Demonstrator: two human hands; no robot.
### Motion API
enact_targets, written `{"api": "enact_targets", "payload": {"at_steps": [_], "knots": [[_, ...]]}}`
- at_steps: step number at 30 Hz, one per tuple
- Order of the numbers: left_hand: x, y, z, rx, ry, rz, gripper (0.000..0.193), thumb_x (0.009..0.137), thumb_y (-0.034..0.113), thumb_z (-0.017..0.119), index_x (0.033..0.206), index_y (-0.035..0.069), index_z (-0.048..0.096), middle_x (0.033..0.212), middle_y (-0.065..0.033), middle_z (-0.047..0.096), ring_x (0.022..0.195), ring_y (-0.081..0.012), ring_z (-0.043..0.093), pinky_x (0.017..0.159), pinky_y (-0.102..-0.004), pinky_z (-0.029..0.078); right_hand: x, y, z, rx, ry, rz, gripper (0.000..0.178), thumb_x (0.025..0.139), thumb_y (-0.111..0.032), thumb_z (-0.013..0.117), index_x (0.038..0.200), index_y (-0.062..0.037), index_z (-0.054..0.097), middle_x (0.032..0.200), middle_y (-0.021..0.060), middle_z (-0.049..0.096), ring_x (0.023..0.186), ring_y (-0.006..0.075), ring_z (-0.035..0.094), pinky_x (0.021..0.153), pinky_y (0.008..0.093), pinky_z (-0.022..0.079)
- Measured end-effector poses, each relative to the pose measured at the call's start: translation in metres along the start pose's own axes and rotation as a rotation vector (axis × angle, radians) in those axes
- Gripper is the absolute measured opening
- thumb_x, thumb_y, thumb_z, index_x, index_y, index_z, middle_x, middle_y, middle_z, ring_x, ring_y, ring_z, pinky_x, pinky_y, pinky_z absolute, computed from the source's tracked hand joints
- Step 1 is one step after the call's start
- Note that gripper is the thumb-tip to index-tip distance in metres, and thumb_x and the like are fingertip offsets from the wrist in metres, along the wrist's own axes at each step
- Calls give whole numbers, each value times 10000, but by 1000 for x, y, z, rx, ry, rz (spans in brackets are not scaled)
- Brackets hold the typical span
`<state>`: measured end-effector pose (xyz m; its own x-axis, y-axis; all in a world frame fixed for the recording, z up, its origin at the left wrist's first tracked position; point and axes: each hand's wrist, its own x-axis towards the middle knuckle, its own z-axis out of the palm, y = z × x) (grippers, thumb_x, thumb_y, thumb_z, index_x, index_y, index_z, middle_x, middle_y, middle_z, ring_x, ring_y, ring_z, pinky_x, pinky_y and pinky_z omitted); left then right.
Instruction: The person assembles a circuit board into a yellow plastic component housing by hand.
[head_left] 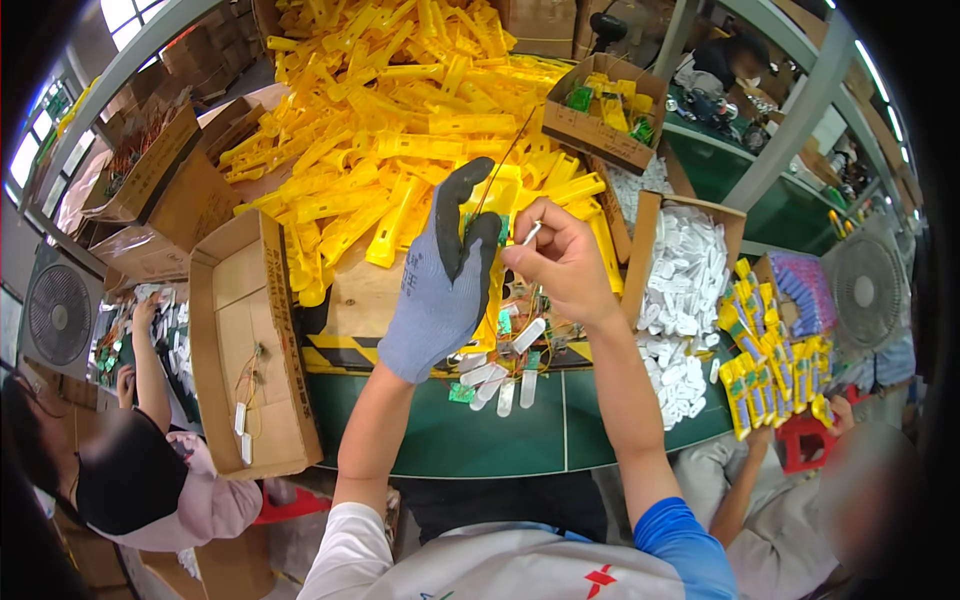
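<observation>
My left hand (440, 290), in a grey-blue glove with black-coated fingers, is closed around a long yellow plastic housing (508, 184). Part of a green circuit board (505, 228) shows at the housing, and a thin dark wire (517, 138) sticks up past the gloved fingers. Bare and close beside it, my right hand (568, 268) pinches a small whitish piece (532, 232) between thumb and fingertips; its exact kind is too small to make out. Below both hands lie several white oval plastic pieces (528, 335) with green boards and thin wires.
A large heap of yellow housings (400, 130) covers the far table. To the left stands a cardboard box (235, 345) holding a few wired pieces. White parts (685, 265) fill a box at right, near yellow-and-purple assemblies (765, 365). Co-workers sit on both sides.
</observation>
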<state>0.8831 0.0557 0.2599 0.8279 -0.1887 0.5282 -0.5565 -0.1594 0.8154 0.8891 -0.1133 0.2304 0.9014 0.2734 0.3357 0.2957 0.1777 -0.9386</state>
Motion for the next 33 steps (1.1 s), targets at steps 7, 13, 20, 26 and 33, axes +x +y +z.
{"api": "enact_targets", "payload": {"at_steps": [7, 13, 20, 26, 33], "knots": [[-2, 1, 5, -138, 41, 53, 493, 941, 8, 482, 1430, 25, 421, 1375, -180, 529, 1218, -275, 547, 995, -332, 418, -2, 0, 11, 202, 94, -32, 469, 826, -33, 761, 1206, -27, 487, 797, -4, 580, 744, 68, 550, 729, 220, 472], [-2, -11, 7, -40, 141, 92, 386, 926, 17, 513, 1309, -3, 473, 1218, -220, 576, 1065, -325, 603, 901, -358, 466, -5, 0, 26, 161, 208, -178, 409, 826, -21, 757, 1209, 27, 620, 1035, 57, 650, 918, 104, 619, 833, 251, 503], [-3, -10, 9, 102, 158, 125, 234, 908, 11, 538, 1136, -9, 489, 973, -199, 575, 820, -344, 616, 706, -385, 488, -4, 3, 22, -137, 201, -374, 411, 838, 0, 723, 1241, -13, 641, 1169, 123, 666, 992, 145, 646, 845, 257, 521], [-4, -10, 15, 96, 171, 150, 161, 917, -2, 540, 1074, 0, 502, 914, -151, 573, 777, -255, 590, 689, -354, 475, -11, -6, 30, -84, 253, -321, 364, 875, -6, 686, 1235, 0, 638, 1211, 146, 636, 1043, 160, 639, 892, 272, 530], [-6, -17, 16, -74, 196, 128, 196, 903, -23, 553, 1095, 2, 522, 968, -123, 566, 857, -200, 568, 770, -311, 472, -11, -3, 32, 61, 257, -305, 334, 891, -6, 671, 1224, 9, 643, 1292, 148, 572, 1079, 149, 618, 915, 259, 518]]}}
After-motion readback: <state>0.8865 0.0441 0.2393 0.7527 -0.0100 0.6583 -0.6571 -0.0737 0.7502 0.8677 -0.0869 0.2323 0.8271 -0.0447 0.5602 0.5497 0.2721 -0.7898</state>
